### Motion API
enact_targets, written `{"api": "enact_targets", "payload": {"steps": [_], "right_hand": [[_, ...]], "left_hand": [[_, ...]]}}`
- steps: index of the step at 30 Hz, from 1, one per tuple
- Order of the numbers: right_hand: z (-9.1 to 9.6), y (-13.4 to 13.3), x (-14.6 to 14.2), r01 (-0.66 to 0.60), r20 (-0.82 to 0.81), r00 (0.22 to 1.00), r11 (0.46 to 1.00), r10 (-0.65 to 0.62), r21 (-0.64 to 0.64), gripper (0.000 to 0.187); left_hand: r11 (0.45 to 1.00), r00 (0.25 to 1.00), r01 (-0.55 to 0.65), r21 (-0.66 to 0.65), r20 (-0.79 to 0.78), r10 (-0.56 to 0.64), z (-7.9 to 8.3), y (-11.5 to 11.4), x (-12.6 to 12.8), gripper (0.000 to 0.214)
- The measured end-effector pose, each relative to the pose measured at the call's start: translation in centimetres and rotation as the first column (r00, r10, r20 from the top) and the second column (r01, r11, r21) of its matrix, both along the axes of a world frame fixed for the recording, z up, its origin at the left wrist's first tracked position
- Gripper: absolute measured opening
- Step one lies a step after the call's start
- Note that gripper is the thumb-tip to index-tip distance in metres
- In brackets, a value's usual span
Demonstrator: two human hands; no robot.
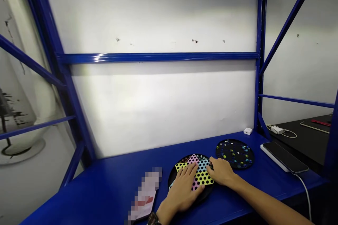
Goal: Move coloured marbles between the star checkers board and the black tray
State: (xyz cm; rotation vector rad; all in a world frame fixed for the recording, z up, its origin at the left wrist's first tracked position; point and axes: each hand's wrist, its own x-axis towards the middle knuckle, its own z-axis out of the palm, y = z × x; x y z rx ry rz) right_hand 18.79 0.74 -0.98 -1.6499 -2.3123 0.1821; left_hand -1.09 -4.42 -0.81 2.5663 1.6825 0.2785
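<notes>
A round black game board (pixel 176 171) with a coloured star of yellow, pink and light-blue fields full of holes lies on the blue shelf (pixel 111 186). My left hand (pixel 183 188) rests flat on the board's near part, fingers stretched out. My right hand (pixel 221 171) sits at the board's right edge with its fingers curled down onto it; whether it pinches anything is hidden. Just to the right lies a second round black tray (pixel 235 153) holding several small coloured marbles.
A phone (pixel 283 156) with a cable lies at the shelf's right end. A small white charger (pixel 248 131) sits by the back wall. A blurred flat object (pixel 146 197) lies left of the board. Blue rack posts (pixel 260 59) frame the shelf; a black table (pixel 308 137) stands to the right.
</notes>
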Motion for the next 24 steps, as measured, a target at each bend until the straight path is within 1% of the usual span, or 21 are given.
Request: {"api": "enact_targets", "payload": {"steps": [5,11,14,18,24], "right_hand": [[-0.2,0.1,-0.2,0.012,0.003,1.0,1.0,-0.012,-0.009,0.034],[0.3,-0.6,-0.2,-0.034,0.087,0.996,0.999,0.035,-0.005,0.042],[0.5,-0.6,-0.2,-0.05,0.121,0.991,0.999,0.052,-0.012,0.043],[0.5,-0.5,-0.2,-0.049,0.112,0.992,0.999,0.05,-0.005,0.044],[0.2,-0.1,-0.3,-0.033,0.102,0.994,0.999,0.034,-0.01,0.046]], "left_hand": [[1.0,1.0,-0.005,-0.004,0.002,0.005,0.0,0.0,0.0,0.071],[1.0,1.0,0.008,0.003,-0.02,-0.008,-0.5,0.2,-0.1,0.072],[0.999,0.999,0.025,0.043,-0.023,-0.024,-0.9,0.4,-0.2,0.071],[0.994,0.999,0.034,0.101,-0.017,-0.032,-1.5,0.6,-0.4,0.069],[0.998,0.999,0.017,0.053,-0.03,-0.016,-1.0,0.5,-0.2,0.072]]}}
